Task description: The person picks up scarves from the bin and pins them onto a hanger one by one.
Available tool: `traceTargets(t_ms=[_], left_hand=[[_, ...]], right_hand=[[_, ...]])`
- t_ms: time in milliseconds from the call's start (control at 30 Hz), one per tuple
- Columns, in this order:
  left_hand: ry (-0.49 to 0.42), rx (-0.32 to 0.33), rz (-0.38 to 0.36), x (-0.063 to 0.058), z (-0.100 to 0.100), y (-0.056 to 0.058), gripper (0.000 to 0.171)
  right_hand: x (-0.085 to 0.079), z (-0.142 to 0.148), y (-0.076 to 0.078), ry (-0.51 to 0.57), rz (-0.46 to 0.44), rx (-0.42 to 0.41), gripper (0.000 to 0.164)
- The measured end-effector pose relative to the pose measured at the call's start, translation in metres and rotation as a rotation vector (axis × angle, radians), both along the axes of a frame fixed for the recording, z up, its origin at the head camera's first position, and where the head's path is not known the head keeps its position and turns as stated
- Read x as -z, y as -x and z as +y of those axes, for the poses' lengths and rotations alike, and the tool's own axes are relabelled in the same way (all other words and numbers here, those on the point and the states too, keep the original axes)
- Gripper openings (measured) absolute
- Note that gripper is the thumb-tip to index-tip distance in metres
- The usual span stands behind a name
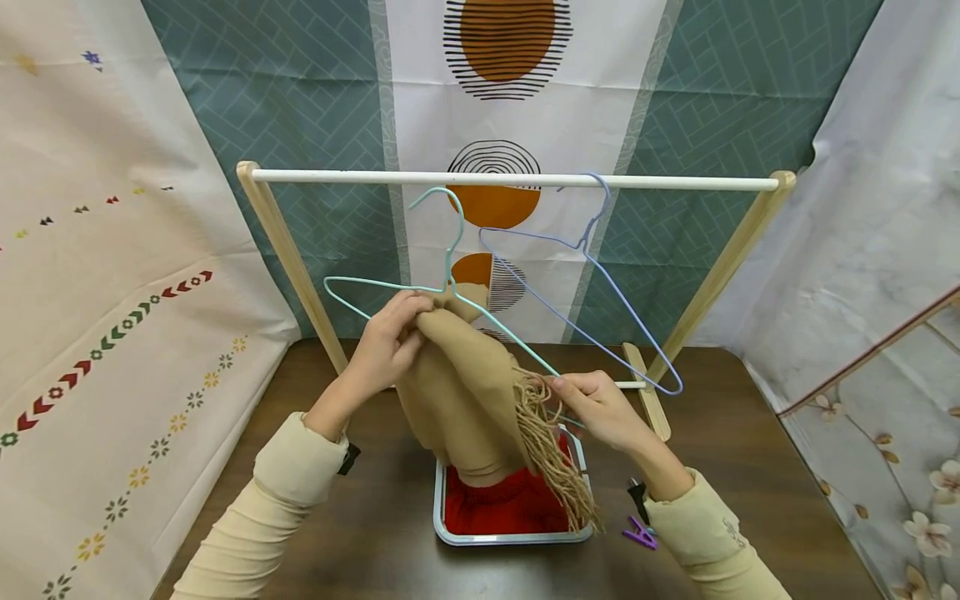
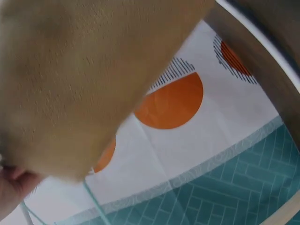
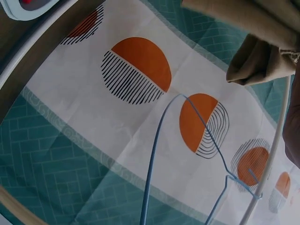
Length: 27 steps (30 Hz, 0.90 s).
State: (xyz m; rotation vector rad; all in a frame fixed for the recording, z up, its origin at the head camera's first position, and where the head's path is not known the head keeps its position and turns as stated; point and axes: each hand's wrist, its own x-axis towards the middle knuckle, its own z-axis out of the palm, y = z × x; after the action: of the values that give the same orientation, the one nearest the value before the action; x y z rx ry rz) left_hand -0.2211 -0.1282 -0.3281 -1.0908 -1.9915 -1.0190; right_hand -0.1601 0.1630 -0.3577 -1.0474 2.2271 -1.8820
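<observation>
A tan scarf (image 1: 472,392) with a long stringy fringe (image 1: 551,450) is draped through a mint-green wire hanger (image 1: 510,333). My left hand (image 1: 393,337) grips the scarf by its upper folds, just below the hanger's neck. At the hanger's right corner, my right hand (image 1: 603,408) pinches the wire beside the fringe. The scarf's lower part hangs over a red cloth (image 1: 502,508) in a light-rimmed tray (image 1: 510,540). In the left wrist view, the scarf (image 2: 84,84) covers much of the picture. A fold of it (image 3: 262,61) shows upper right in the right wrist view.
A rack with a white rail (image 1: 337,177) and wooden side posts (image 1: 288,267) stands behind the hands. From the rail hangs a bare blue wire hanger (image 1: 630,308). A purple clothespin (image 1: 640,533) lies on the dark table (image 1: 360,533), right of the tray.
</observation>
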Motion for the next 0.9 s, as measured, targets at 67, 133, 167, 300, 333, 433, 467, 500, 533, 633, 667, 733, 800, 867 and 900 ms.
traceTargets(t_ms=[67, 133, 167, 300, 333, 433, 467, 500, 533, 633, 667, 733, 800, 867, 900], left_hand=[[-0.003, -0.039, 0.006, 0.001, 0.002, 0.0, 0.028], [0.041, -0.104, 0.016, 0.002, 0.005, 0.0, 0.027], [0.078, -0.146, 0.02, 0.002, 0.006, 0.0, 0.027], [0.283, -0.287, -0.035, 0.002, 0.011, -0.001, 0.028], [0.328, -0.304, -0.06, 0.002, 0.012, -0.001, 0.029], [0.401, -0.315, -0.095, 0.005, 0.014, -0.001, 0.034], [0.404, -0.306, -0.086, 0.006, 0.014, -0.001, 0.034], [0.396, -0.29, -0.064, 0.008, 0.015, -0.001, 0.034], [0.387, -0.276, -0.032, 0.009, 0.015, -0.001, 0.034], [0.369, -0.228, 0.063, 0.015, 0.015, -0.002, 0.027], [0.37, -0.209, 0.082, 0.017, 0.015, -0.003, 0.025], [0.382, -0.182, 0.11, 0.02, 0.013, -0.005, 0.029], [0.42, -0.17, 0.133, 0.023, 0.012, -0.008, 0.04], [0.475, -0.168, 0.16, 0.023, 0.012, -0.011, 0.05], [0.504, -0.172, 0.176, 0.023, 0.012, -0.013, 0.054]], right_hand=[[0.001, -0.001, 0.0, 0.033, -0.001, -0.04, 0.034], [0.001, -0.002, 0.0, 0.062, -0.001, -0.077, 0.034], [0.001, -0.002, -0.001, 0.072, 0.004, -0.089, 0.034], [0.0, -0.006, -0.003, 0.094, -0.009, -0.075, 0.037], [0.0, -0.006, -0.004, 0.095, -0.003, -0.062, 0.037], [0.001, -0.007, -0.006, 0.111, 0.004, -0.036, 0.035], [0.001, -0.007, -0.006, 0.112, 0.013, -0.028, 0.034], [0.001, -0.007, -0.006, 0.112, 0.02, -0.022, 0.033], [0.001, -0.007, -0.007, 0.113, 0.025, -0.019, 0.033], [-0.001, -0.008, -0.006, 0.112, 0.03, 0.001, 0.033], [-0.001, -0.008, -0.006, 0.113, 0.031, 0.007, 0.033], [-0.003, -0.008, -0.005, 0.121, 0.024, 0.012, 0.033], [-0.003, -0.008, -0.005, 0.139, 0.03, 0.008, 0.033], [-0.003, -0.007, -0.005, 0.158, 0.039, 0.001, 0.031], [-0.003, -0.007, -0.005, 0.166, 0.047, -0.001, 0.031]])
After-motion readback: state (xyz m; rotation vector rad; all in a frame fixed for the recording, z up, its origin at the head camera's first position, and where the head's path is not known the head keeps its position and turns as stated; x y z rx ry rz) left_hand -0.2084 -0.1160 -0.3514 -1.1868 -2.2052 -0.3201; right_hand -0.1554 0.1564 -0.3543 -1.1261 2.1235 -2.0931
